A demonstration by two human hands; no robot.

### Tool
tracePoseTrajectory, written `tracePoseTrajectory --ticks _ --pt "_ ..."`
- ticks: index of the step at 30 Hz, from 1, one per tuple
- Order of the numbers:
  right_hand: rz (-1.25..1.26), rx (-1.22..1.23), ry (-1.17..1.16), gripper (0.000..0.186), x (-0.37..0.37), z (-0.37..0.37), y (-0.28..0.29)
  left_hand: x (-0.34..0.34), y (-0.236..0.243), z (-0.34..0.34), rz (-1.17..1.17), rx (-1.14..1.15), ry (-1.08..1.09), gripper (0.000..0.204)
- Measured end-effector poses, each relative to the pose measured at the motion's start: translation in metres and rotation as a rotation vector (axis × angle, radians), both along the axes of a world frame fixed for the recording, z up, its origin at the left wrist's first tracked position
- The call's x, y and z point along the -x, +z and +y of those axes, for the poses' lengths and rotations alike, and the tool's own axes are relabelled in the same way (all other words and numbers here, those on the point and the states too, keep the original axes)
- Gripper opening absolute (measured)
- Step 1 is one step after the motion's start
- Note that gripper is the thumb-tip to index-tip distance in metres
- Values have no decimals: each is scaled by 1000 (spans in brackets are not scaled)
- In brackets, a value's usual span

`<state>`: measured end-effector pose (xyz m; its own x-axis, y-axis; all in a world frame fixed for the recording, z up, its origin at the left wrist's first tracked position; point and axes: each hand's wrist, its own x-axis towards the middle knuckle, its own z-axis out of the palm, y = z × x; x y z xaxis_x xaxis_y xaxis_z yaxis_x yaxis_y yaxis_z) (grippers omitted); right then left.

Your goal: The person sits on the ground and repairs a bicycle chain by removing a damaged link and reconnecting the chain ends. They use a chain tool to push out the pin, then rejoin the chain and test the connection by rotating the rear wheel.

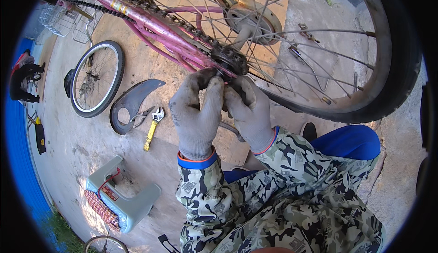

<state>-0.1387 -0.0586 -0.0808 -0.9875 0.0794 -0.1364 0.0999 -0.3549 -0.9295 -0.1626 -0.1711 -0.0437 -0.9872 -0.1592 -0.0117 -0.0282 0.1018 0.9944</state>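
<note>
Both hands wear grey knit gloves and meet at the hub end of a bicycle wheel (pixel 401 77). My left hand (pixel 197 111) is closed, thumb and fingers pinched together just below the dark sprocket (pixel 230 59). My right hand (pixel 248 108) is closed beside it, its fingertips gathered at the same axle end. Whatever small part they pinch is hidden by the gloves. The pink bicycle frame (pixel 130 13) slants down from the upper left to this spot. Along it runs a greasy chain (pixel 182 23), which reaches the sprocket.
Left of my hands lie a yellow-handled adjustable wrench (pixel 150 135), pliers (pixel 143 116) and a dark curved guard (pixel 125 101). Farther left is a loose wheel (pixel 119 73). A pale stool (pixel 102 175) lies at lower left. Tools (pixel 299 54) lie behind the spokes. Another person (pixel 23 82) bends at far left.
</note>
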Motion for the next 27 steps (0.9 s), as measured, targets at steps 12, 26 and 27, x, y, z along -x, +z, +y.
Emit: tracePoseTrajectory --ticks 12,26,27 --pt "-198 565 90 21 9 -17 7 -5 19 -7 161 318 18 20" --pt "-131 593 95 30 9 -16 1 -3 24 -17 23 165 -34 23" --pt "-105 506 67 27 7 -16 3 -3 25 -17 14 162 -36 23"
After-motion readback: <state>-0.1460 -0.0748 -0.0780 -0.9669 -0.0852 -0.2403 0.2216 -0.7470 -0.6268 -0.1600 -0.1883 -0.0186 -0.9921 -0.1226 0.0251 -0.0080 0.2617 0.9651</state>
